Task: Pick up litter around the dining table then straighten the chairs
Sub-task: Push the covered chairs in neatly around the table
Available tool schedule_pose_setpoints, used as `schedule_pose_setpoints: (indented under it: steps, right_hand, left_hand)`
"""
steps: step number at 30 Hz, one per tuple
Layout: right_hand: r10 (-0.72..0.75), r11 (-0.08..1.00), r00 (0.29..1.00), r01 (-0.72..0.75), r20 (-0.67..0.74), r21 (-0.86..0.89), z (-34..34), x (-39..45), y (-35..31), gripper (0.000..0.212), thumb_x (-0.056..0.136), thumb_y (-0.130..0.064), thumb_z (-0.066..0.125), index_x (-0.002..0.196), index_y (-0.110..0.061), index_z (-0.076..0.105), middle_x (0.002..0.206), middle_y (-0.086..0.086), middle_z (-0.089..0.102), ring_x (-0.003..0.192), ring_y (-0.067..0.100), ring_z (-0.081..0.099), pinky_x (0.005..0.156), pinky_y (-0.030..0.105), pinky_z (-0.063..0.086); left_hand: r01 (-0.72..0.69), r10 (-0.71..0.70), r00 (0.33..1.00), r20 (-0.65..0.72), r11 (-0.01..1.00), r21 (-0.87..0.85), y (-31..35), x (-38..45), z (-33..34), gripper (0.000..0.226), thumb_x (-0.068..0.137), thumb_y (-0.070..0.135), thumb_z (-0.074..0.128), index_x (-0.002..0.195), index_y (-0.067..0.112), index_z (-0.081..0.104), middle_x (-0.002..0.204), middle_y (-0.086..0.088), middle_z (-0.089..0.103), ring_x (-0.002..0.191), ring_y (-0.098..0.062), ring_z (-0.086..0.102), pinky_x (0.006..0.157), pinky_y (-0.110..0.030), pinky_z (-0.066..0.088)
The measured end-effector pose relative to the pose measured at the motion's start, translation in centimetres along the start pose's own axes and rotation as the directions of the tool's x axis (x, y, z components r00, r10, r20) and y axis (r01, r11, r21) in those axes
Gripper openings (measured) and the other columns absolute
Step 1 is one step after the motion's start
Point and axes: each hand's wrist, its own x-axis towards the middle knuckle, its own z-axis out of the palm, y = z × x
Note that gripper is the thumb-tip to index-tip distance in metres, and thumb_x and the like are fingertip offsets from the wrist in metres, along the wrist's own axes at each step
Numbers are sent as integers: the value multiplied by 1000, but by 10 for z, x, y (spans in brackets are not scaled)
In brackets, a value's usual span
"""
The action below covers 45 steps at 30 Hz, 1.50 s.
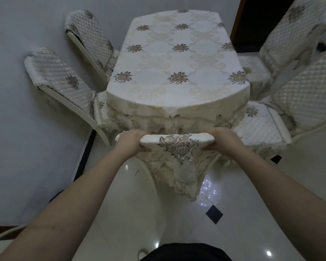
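A near chair (177,144) with a cream floral cover stands at the near end of the dining table (177,59). My left hand (130,142) grips the left end of its top rail. My right hand (222,140) grips the right end, fingers curled over the rail. The chair's seat is tucked under the hanging tablecloth and hidden. The table carries a cream cloth with brown flower motifs. No litter shows on the table or floor.
Two quilted-covered chairs (60,78) stand along the left side by the wall (17,129), angled outward. Two more chairs (305,91) stand on the right, pulled out from the table. Glossy white floor tiles (196,232) with black diamonds lie below me.
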Motion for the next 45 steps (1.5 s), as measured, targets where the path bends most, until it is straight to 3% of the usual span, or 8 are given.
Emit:
schedule_pose_setpoints:
  steps: [3, 8, 14, 18, 28, 35, 38, 45]
  right_hand:
    - [6, 1000, 1000, -6, -25, 26, 2, 3, -2, 37, 63, -41, 82, 96, -32, 69, 88, -4, 69, 84, 21, 63, 63, 29, 40]
    - [-20, 999, 998, 23, -63, 47, 5, 4, -5, 39, 64, -38, 83, 100, -31, 69, 89, -4, 70, 84, 20, 63, 63, 27, 33]
    - [-15, 994, 997, 22, -75, 106, 7, 4, -1, 44, 61, -36, 86, 103, -33, 70, 89, -5, 72, 85, 18, 63, 67, 28, 39]
    - [-51, 994, 993, 61, -107, 95, 7, 4, 1, 43, 61, -33, 87, 100, -29, 72, 86, -2, 71, 83, 20, 62, 65, 26, 32]
    - [-64, 995, 992, 71, -110, 67, 35, -5, -2, 34, 60, -39, 86, 90, -30, 72, 81, -4, 70, 80, 20, 63, 64, 27, 30]
    - [-47, 997, 995, 51, -90, 52, 31, 13, 2, 40, 59, -40, 85, 95, -29, 71, 85, -2, 70, 83, 23, 63, 69, 33, 45]
    - [-47, 999, 997, 48, -66, 18, 33, 19, 7, 41, 60, -42, 83, 97, -30, 69, 89, -2, 70, 86, 23, 63, 71, 35, 47]
    - [-66, 997, 996, 63, -62, -50, 44, 23, 23, 36, 63, -41, 82, 94, -29, 70, 88, -2, 71, 85, 22, 63, 66, 29, 31]
  left_hand:
    - [-16, 15, 1000, 25, 999, 33, -3, 3, -6, 46, 67, 47, 81, 108, 30, 67, 100, 4, 68, 95, -20, 61, 76, -38, 49]
    - [-23, 22, 999, 45, 999, 37, -6, 5, -12, 43, 66, 47, 82, 103, 29, 67, 95, 5, 67, 91, -19, 61, 71, -35, 48]
    - [-48, 46, 997, 63, 998, 30, -7, 9, -12, 45, 66, 42, 83, 105, 27, 67, 99, 5, 68, 92, -18, 62, 71, -31, 44]
    - [-85, 83, 996, 44, 996, 39, -10, 10, -10, 47, 66, 43, 84, 106, 26, 66, 98, 6, 68, 92, -17, 61, 68, -31, 42]
    - [-121, 117, 992, 44, 989, 83, -24, 2, 3, 49, 69, 47, 81, 111, 28, 66, 104, 7, 67, 95, -14, 63, 69, -28, 41]
    - [-87, 86, 996, 10, 993, 76, -18, 13, -3, 44, 70, 42, 81, 109, 29, 66, 101, 8, 66, 94, -14, 61, 66, -27, 33]
    - [-70, 70, 998, -7, 995, 64, -16, 15, 3, 41, 69, 41, 81, 106, 28, 67, 100, 7, 67, 93, -15, 62, 67, -30, 39]
    - [-97, 95, 995, 23, 991, 92, -16, 16, 27, 44, 69, 47, 79, 107, 28, 67, 103, 9, 66, 91, -15, 63, 72, -32, 48]
